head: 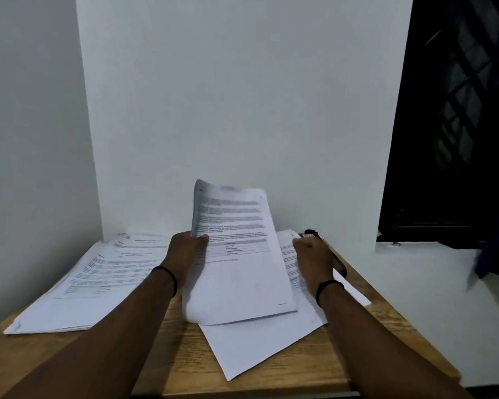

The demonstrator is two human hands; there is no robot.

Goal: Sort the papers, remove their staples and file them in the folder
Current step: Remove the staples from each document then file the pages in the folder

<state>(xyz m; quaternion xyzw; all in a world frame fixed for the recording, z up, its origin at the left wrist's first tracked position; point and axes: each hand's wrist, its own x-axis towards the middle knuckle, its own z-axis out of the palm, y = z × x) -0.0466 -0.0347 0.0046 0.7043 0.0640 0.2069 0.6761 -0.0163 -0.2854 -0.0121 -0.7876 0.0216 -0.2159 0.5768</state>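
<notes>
A stapled set of white printed sheets [236,254] is held raised and tilted over the middle of the light wooden tabletop [271,378], pinched at its left edge between thumb and fingers of the left hand [186,249]. The right hand [313,259] lies at three o'clock from that set, its fingers curled around what appears to be a dark tool with a red label [310,235], probably the staple remover, though its shape is largely hidden. A loose white sheet [260,341] lies flat beneath the lifted set, and a broad fanned pile of printed papers [92,283] rests at nine o'clock, near the wall. No folder can be made out. The step in hand is judged to be the freeing of this set's staple. It would be done well if the stapled corner were located first, the set laid flat or firmly braced near that corner, and the tool slid under the staple's crown so that the paper is not torn.
</notes>
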